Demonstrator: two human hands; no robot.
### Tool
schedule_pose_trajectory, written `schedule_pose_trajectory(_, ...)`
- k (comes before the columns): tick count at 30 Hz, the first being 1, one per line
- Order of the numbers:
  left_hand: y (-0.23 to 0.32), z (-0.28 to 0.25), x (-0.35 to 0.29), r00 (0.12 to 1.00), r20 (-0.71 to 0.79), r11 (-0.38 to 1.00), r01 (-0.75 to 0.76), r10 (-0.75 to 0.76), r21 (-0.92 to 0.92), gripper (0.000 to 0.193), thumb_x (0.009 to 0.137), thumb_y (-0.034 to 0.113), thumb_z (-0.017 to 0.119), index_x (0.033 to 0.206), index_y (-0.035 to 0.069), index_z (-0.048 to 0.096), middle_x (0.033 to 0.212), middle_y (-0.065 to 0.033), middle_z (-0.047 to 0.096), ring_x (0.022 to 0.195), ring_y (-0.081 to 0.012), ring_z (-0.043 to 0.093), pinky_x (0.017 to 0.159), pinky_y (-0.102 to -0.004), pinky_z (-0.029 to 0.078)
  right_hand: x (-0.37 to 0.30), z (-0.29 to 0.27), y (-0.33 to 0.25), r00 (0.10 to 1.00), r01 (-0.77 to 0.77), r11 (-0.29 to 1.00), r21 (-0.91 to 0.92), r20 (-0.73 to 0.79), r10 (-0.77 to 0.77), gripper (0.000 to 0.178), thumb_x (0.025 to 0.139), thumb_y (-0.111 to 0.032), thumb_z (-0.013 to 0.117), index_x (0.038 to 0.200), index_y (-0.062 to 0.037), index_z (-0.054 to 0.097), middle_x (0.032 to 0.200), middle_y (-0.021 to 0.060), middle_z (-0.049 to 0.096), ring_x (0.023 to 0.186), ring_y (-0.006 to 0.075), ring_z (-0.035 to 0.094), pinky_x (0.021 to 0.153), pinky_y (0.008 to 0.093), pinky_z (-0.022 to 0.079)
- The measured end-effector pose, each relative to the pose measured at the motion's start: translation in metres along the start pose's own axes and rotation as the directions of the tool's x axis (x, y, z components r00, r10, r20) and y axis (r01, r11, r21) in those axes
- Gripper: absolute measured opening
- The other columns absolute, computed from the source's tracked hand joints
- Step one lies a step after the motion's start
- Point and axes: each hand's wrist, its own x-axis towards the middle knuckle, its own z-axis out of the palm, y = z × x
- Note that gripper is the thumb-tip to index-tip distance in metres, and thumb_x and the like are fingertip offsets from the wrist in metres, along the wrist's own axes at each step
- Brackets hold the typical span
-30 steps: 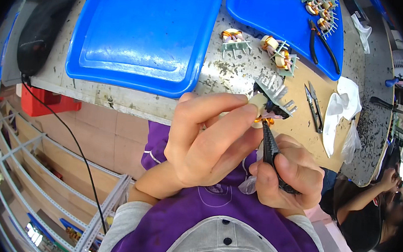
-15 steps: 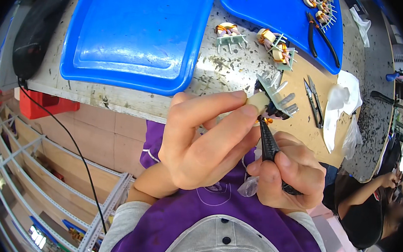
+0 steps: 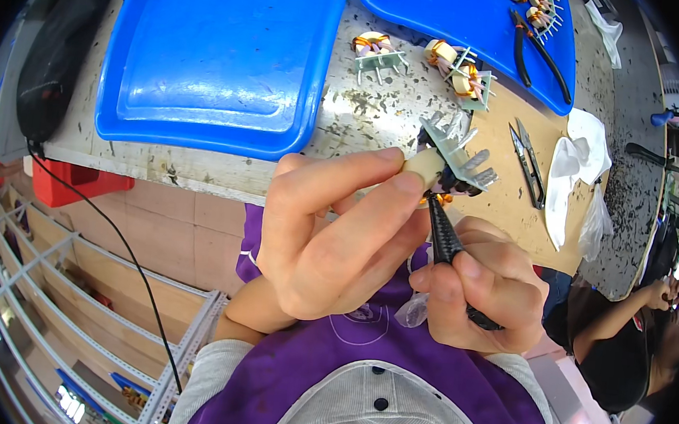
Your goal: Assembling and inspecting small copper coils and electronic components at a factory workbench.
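Between its thumb and fingers, my left hand [image 3: 338,232] pinches a toroidal coil [image 3: 423,168] by its cream ring. A small green circuit board with several metal pins [image 3: 463,158] is attached to the coil and points up and to the right. My right hand [image 3: 489,287] is closed around black tweezers [image 3: 443,232], held like a pen. The tweezers' tip touches the coil's underside near dark and orange wire; whether it grips a wire is too small to tell. Beyond my hands, similar coils [image 3: 378,56] on pinned boards stand on the table, two more [image 3: 468,80] close together to their right.
An open blue tray [image 3: 216,51] lies at left. A second blue tray [image 3: 443,13] holds black-handled pliers [image 3: 539,60] and several coils. Small snips [image 3: 529,159] and a white cloth [image 3: 574,171] lie on brown board [image 3: 497,133]. Another person [image 3: 616,345] sits at right.
Both hands, with the coil and tweezers, have shifted slightly left in the picture. The trays and table have also shifted a little left and up, as the view moved. Both grips are unchanged.
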Motion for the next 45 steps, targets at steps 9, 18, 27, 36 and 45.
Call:
schedule_pose_trajectory(9, -0.001, 0.008, 0.002, 1.0, -0.024, 1.0, -0.009, 0.009, -0.011, 0.048, 0.054, -0.004, 0.076, 0.097, 0.005, 0.058, 0.099, -0.0139, 0.055, 0.064, -0.0127, 0.047, 0.051, -0.0206, 0.036, 0.003, -0.009, -0.002, 0.999, -0.03, 0.999, -0.026, 0.015, 0.03, 0.032, 0.06, 0.008, 0.073, 0.087, 0.007, 0.055, 0.061, 0.0098, 0.051, 0.04, 0.0165, 0.045, 0.035, 0.0267, 0.032)
schedule_pose_trajectory(18, -0.004, 0.009, 0.003, 1.0, -0.008, 1.0, -0.023, 0.023, -0.001, 0.05, 0.053, -0.004, 0.077, 0.098, 0.005, 0.057, 0.099, -0.0141, 0.054, 0.064, -0.013, 0.047, 0.05, -0.0199, 0.036, 0.002, -0.008, 0.001, 1.0, -0.019, 0.999, -0.047, -0.011, 0.018, 0.033, 0.059, 0.006, 0.074, 0.087, 0.0056, 0.056, 0.061, 0.0095, 0.051, 0.04, 0.0162, 0.045, 0.034, 0.0265, 0.031)
schedule_pose_trajectory(27, -0.004, 0.011, 0.002, 1.0, -0.01, 0.999, 0.026, -0.027, -0.037, 0.047, 0.054, -0.005, 0.074, 0.097, 0.005, 0.058, 0.098, -0.0149, 0.055, 0.065, -0.0146, 0.049, 0.05, -0.0219, 0.035, 0.004, -0.007, 0.007, 0.998, 0.04, 0.999, -0.024, 0.043, -0.039, 0.035, 0.06, 0.009, 0.072, 0.091, 0.0071, 0.054, 0.063, 0.0085, 0.05, 0.039, 0.014, 0.043, 0.034, 0.0263, 0.029)
schedule_pose_trajectory(36, -0.007, 0.014, 0.0, 0.998, -0.051, 0.999, 0.035, -0.036, -0.036, 0.046, 0.055, -0.004, 0.074, 0.098, 0.005, 0.058, 0.099, -0.0144, 0.055, 0.065, -0.0138, 0.049, 0.05, -0.0221, 0.036, 0.002, -0.007, 0.008, 1.0, -0.01, 1.0, -0.012, 0.026, 0.011, 0.033, 0.06, 0.011, 0.071, 0.088, 0.0074, 0.054, 0.061, 0.0088, 0.049, 0.039, 0.015, 0.043, 0.034, 0.0267, 0.03)
schedule_pose_trajectory(45, -0.008, 0.005, 0.008, 0.928, 0.132, 0.903, 0.371, -0.349, -0.218, 0.05, 0.058, -0.003, 0.075, 0.103, -0.001, 0.053, 0.094, -0.0115, 0.056, 0.071, -0.0103, 0.052, 0.056, -0.0195, 0.04, 0.009, -0.027, 0.004, 0.973, -0.184, 0.944, 0.275, 0.184, 0.136, 0.047, 0.061, 0.007, 0.073, 0.103, 0.0017, 0.051, 0.065, 0.008, 0.055, 0.047, 0.0199, 0.053, 0.04, 0.0299, 0.036)
